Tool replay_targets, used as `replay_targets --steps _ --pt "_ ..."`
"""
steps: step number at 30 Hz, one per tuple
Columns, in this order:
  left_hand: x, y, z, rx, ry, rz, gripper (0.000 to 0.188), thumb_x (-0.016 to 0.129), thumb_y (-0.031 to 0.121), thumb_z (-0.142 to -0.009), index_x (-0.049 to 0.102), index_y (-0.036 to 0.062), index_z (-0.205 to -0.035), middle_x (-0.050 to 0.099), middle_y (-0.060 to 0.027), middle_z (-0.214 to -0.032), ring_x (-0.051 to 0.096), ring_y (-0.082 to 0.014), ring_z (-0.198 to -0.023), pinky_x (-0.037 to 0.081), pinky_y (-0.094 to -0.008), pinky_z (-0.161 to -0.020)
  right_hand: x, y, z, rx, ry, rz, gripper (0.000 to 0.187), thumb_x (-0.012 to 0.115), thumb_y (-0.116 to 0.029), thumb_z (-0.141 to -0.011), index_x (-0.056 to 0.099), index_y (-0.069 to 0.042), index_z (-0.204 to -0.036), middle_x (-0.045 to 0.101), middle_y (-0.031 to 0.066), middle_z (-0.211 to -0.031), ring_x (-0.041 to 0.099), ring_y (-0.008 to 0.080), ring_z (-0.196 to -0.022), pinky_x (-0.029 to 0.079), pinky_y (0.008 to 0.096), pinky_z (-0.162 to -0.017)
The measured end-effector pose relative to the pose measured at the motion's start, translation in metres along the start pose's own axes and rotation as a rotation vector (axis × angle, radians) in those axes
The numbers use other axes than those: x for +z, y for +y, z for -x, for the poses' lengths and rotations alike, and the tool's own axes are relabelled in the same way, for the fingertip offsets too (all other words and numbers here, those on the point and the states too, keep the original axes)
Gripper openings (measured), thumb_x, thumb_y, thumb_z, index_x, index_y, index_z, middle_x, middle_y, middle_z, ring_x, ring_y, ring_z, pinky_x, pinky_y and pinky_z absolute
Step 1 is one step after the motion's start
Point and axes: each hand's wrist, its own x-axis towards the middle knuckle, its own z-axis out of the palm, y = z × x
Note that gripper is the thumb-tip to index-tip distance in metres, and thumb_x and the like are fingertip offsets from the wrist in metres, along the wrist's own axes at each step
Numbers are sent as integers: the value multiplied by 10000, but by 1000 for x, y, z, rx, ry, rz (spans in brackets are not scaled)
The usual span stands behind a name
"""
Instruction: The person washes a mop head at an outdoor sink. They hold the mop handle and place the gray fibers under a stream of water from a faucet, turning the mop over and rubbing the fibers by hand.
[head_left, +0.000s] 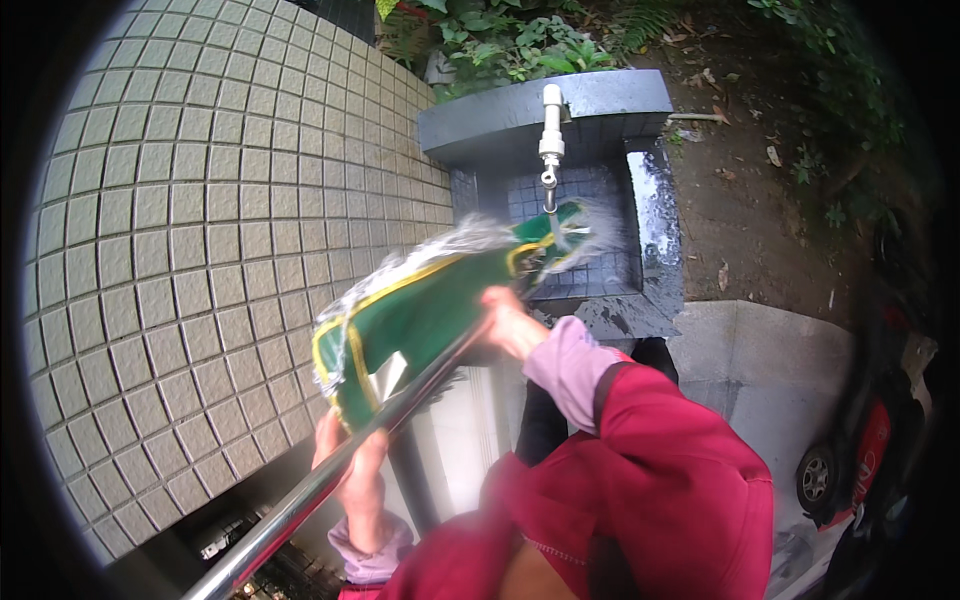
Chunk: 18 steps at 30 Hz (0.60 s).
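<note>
A flat dust mop (425,305) with a green backing, yellow trim and whitish fringe slants across the middle, its fringe blurred by motion. Its far end lies over a tiled basin (590,275), below a tap (550,180), where water splashes on it. Along the mop's near side runs a shiny metal pole (300,500), reaching down to the lower left. My left hand (355,465) grips the mop's near end beside the pole. Farther up, my right hand (510,325) is closed on the mop's near edge, its fingers partly hidden and blurred.
A tiled wall (230,220) rises close on the left. The basin's dark stone rim (655,230) is wet. Green plants (520,45) grow behind it, with bare soil (740,220) to the right. A red and black toy-like car (860,450) shows at the far right.
</note>
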Motion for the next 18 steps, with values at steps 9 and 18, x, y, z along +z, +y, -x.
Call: replay_targets --steps 9,18 --pt "40 14 8 359 -55 -271 516 688 216 -691 482 -89 -1053 476 -76 -884 453 -151 -801 359 -247 -714 -50 -36 -16 111 -215 -33 192 510 -144 -705 540 -14 -844 576 135 -835 554 285 -813 434 463 -799" --pt "-2 -12 -4 173 -9 -94 548 706 210 -660 501 -90 -1070 495 -70 -922 489 -156 -844 393 -262 -740 -39 -9 -46 11 -130 -42 201 461 -157 -633 508 -28 -780 555 146 -860 522 315 -882 394 528 -819"
